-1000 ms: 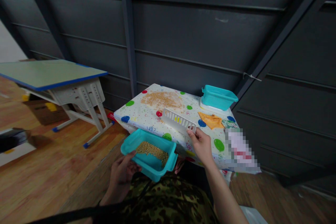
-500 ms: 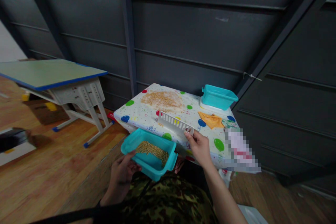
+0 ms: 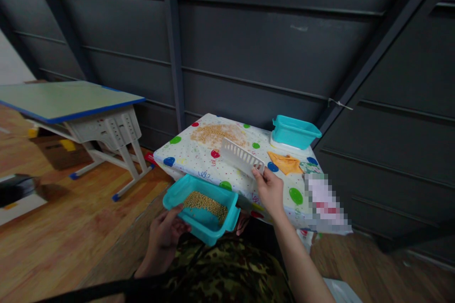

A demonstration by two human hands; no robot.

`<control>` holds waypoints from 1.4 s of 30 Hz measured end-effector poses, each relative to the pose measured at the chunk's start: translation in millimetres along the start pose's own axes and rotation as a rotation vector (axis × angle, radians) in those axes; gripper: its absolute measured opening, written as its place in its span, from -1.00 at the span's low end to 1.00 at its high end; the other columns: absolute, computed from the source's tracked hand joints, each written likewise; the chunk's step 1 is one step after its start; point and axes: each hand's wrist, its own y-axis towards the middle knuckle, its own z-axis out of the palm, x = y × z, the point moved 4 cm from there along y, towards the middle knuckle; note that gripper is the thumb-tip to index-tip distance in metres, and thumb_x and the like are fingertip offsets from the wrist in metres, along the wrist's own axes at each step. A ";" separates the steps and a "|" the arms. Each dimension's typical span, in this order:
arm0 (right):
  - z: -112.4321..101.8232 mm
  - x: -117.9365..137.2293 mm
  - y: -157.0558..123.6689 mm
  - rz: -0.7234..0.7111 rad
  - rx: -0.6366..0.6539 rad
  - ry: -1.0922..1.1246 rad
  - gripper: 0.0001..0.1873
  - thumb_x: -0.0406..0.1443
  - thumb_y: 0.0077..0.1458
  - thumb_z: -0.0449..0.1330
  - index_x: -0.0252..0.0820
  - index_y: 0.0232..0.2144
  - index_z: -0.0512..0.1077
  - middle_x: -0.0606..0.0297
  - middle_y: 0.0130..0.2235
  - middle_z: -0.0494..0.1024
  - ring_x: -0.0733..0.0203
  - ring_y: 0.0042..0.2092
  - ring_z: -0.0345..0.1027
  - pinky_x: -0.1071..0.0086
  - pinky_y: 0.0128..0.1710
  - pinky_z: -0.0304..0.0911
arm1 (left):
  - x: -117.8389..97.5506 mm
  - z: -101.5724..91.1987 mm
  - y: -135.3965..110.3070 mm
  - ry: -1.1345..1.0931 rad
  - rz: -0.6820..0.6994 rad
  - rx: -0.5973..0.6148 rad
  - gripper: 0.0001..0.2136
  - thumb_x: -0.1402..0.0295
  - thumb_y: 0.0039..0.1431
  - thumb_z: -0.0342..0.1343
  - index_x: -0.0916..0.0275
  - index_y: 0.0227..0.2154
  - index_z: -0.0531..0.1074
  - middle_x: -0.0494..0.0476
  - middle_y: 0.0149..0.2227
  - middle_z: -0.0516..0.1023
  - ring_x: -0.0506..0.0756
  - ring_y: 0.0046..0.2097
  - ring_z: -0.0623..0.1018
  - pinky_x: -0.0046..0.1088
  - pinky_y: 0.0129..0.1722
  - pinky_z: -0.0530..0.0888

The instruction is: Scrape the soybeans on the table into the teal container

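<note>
Grip of R hand [image 3: 270,191] pinches near-R end of white slotted piece [image 3: 238,161], thumb on face, row of slots along upper edge. Piece is tilted, over front half of tabletop [image 3: 192,158], running from nr its middle twd front edge; can't tell if lower edge touches. Grip of L hand [image 3: 168,229] is closed on nearside rim of turquoise tub [image 3: 209,220], thumb over rim, other fingers outside/below.

Tub sits just off front edge of tabletop, twd L end, above person's camo clothing [image 3: 231,274]. Inside: heap of round tan beans [image 3: 206,202], mostly along far side, bare floor on near side.

More beans [image 3: 215,136] lie spread w/ pale dust nr back-L corner of tabletop, beyond the slotted piece. Tabletop cover is white w/ balloon print, hanging over front edge. Second turquoise tub [image 3: 295,135] stands at back-R corner, on sth white. Orange cloth [image 3: 286,163] lies crumpled nr R edge, in front of that tub; pixelated packet [image 3: 325,201] at R edge, overhanging.

Further out: green-topped desk [image 3: 71,97] to L, carton [image 3: 59,151] under it, dark panelled wall [image 3: 277,42] behind.
</note>
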 end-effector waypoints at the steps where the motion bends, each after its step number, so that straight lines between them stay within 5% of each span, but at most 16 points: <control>1: 2.4 -0.5 5.2 -0.004 -0.012 -0.013 -0.22 0.47 0.42 0.27 0.06 -0.50 0.33 0.40 -0.55 0.31 0.15 -0.40 0.14 0.28 -0.37 0.10 | -0.3 0.4 -0.3 -0.003 -0.001 0.002 -0.57 0.22 -0.29 0.82 0.11 -0.54 0.61 0.05 -0.62 0.63 0.18 -0.60 0.60 -0.30 -0.60 0.62; 17: 26.3 -2.0 25.7 -0.034 0.005 -0.075 -0.31 0.39 0.44 0.19 0.14 -0.49 0.22 0.38 -0.56 0.31 0.08 -0.42 0.19 0.25 -0.34 0.12 | -5.3 2.4 -3.7 -0.006 0.026 0.017 -0.57 0.25 -0.30 0.81 0.09 -0.49 0.62 -0.01 -0.60 0.63 0.17 -0.61 0.62 -0.33 -0.59 0.60; 23: 29.3 -4.3 27.2 -0.041 0.025 -0.090 -0.28 0.40 0.46 0.20 0.14 -0.49 0.15 0.40 -0.56 0.26 0.09 -0.41 0.15 0.24 -0.33 0.09 | -12.0 6.3 -8.7 -0.009 0.001 0.015 -0.50 0.28 -0.48 0.84 0.14 -0.53 0.61 0.00 -0.62 0.62 0.15 -0.62 0.59 -0.33 -0.60 0.59; 34: 27.0 -0.5 21.5 -0.035 0.066 -0.040 -0.27 0.38 0.44 0.24 0.12 -0.50 0.16 0.40 -0.54 0.29 0.13 -0.39 0.10 0.25 -0.33 0.05 | -3.2 0.0 -4.3 -0.044 0.018 0.015 -0.61 0.32 -0.23 0.79 0.13 -0.47 0.64 -0.01 -0.60 0.62 0.15 -0.58 0.62 -0.38 -0.60 0.59; 42: 16.3 -11.5 25.6 -0.004 0.026 -0.028 -0.22 0.49 0.41 0.22 0.07 -0.48 0.32 0.40 -0.53 0.36 0.13 -0.40 0.19 0.24 -0.33 0.06 | 0.6 -1.4 1.1 -0.027 0.015 0.010 -0.58 0.23 -0.22 0.79 0.11 -0.55 0.57 0.02 -0.63 0.59 0.16 -0.60 0.60 -0.35 -0.61 0.59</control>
